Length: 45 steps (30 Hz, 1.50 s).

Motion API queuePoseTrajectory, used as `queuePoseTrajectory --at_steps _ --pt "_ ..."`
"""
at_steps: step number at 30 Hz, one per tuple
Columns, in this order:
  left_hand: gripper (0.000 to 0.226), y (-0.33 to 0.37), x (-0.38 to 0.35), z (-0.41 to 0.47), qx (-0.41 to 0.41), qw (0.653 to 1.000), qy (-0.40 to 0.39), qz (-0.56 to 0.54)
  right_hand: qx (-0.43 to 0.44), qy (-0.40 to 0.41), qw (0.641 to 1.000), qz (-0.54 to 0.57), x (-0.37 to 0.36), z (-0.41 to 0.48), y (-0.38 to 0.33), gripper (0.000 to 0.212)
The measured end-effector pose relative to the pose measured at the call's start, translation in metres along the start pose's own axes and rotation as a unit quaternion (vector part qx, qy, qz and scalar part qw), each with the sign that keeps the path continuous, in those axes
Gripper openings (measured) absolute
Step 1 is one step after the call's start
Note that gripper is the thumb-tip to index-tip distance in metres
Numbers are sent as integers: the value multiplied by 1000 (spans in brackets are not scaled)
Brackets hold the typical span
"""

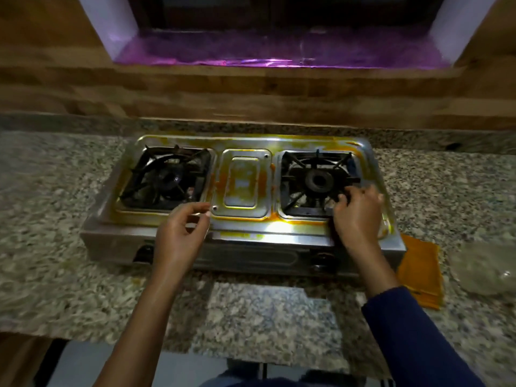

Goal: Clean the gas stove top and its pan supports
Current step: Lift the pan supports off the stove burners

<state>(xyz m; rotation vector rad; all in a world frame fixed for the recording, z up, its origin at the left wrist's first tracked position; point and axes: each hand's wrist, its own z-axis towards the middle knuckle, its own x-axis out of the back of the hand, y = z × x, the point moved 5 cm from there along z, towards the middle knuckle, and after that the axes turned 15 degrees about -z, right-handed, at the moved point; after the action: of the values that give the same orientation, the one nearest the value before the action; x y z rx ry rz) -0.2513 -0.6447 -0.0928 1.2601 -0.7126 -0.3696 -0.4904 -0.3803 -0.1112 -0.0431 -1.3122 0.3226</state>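
Two-burner gas stove on a speckled granite counter, both hands at its front edge.

Its steel top is streaked with yellow-orange residue (thickest around the centre plate), and both black pan supports sit over their burners. The right hand pinches the right pan support at its near corner; the left hand hovers half-curled, holding nothing, near the left pan support. A folded orange cloth lies just right of the stove, beside a clear container.

1. Speckled granite counter, spanning the whole foreground.
2. Folded orange cloth, lying on the counter's right part.
3. Clear plastic container, on the counter just right of the cloth.
4. Wood-patterned wall, behind the counter.
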Motion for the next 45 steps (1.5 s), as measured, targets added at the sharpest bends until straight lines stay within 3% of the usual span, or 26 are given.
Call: queuePoseTrajectory --at_steps 4,10,16,27,32,38,45 --pt "18 -18 13 28 -16 999 -17 46 -6 -36 995 -89 1 4 -11 18" --pt "15 -13 6 55 -43 992 -58 104 -38 -12 999 -22 17 1 -14 19" --pt "18 -10 24 73 -36 989 23 140 -44 16 999 20 29 -1 -17 18" --pt "44 -7 29 89 84 942 82 314 -74 -39 970 228 28 -12 -27 17" --pt "49 3 24 92 140 913 64 378 -69 -66 955 281 20 -18 -49 20" --pt "32 12 22 100 155 929 89 323 -42 -90 938 331 18 -22 -70 17" --pt "41 41 62 108 139 937 103 304 5 -75 936 344 29 -30 -98 17"
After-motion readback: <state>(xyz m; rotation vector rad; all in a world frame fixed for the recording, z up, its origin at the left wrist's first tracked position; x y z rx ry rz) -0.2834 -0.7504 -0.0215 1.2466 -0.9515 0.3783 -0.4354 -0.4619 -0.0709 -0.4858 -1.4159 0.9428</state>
